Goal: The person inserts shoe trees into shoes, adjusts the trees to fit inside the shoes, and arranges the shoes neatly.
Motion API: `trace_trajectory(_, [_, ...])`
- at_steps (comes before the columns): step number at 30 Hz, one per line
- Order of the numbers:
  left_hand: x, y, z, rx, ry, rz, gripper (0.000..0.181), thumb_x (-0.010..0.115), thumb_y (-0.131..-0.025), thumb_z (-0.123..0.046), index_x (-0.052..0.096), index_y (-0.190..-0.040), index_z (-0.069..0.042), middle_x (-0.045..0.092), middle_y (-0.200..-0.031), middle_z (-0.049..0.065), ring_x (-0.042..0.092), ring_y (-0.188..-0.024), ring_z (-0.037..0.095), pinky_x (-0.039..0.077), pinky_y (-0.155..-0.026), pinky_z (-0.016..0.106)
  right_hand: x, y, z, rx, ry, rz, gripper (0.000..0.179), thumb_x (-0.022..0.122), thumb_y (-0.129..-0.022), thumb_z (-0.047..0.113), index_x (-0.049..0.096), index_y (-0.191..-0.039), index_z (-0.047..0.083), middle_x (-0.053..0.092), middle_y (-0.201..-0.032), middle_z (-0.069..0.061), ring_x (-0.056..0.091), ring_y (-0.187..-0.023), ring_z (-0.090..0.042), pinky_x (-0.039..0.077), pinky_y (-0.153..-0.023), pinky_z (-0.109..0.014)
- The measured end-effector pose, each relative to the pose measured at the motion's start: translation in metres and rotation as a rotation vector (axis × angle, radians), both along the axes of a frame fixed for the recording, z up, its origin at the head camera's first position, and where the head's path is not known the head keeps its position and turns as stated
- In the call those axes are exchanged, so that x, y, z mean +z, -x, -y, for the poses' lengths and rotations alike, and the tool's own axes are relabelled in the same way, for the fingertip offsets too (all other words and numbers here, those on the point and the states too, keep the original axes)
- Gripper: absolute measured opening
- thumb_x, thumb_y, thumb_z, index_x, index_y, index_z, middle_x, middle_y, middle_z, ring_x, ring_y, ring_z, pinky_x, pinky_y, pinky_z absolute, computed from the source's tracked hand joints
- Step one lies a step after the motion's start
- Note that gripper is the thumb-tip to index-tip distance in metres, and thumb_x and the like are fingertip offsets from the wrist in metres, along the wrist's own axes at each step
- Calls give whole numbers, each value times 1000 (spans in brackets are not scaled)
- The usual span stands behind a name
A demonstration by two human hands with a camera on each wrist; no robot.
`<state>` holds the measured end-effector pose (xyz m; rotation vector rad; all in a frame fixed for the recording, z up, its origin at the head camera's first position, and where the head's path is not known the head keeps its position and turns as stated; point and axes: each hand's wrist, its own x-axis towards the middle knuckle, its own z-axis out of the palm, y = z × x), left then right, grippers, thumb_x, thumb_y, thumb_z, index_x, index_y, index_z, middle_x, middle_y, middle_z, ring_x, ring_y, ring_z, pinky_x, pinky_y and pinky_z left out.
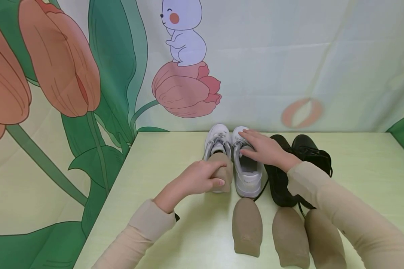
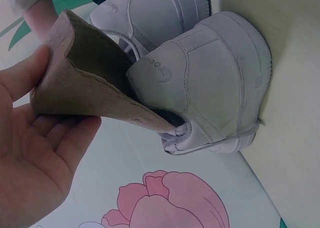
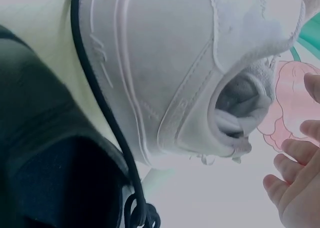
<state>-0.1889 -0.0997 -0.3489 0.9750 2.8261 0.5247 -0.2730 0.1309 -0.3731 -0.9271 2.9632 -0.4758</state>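
Two white sneakers stand side by side, toes toward the wall. My left hand grips the wide, hollow end of a brown moulded shoe insert, thumb on one side and fingers on the other. The insert's narrow end is inside the opening of the left white sneaker. My right hand is over the front of the right white sneaker, its fingers extended toward the tongue and toe. In the right wrist view those fingers appear apart from the sneaker and grip nothing.
A pair of black lace-up shoes stands right of the white pair, partly behind my right arm. Several more brown inserts lie in front of the shoes on the pale table. A printed cloth hangs behind the table.
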Motion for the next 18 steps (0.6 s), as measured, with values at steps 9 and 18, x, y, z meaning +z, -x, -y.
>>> trace_trajectory(9, [0, 2, 0, -12, 10, -5, 40, 61, -82, -26, 49, -119, -14, 62, -104, 4, 59, -95, 22, 44, -83, 38, -3, 7, 19, 25, -20, 15, 61, 50, -87, 38, 30, -138, 10, 30, -142, -15, 29, -130, -29, 33, -98, -45])
trace_trajectory(18, [-2, 3, 0, -22, 15, -14, 41, 61, -82, -27, 49, -118, -14, 62, -103, 4, 59, -93, 22, 44, -81, 38, -6, 13, 33, 47, -20, 6, 62, 54, -85, 35, 32, -137, 9, 32, -140, -16, 32, -128, -30, 35, -97, -46])
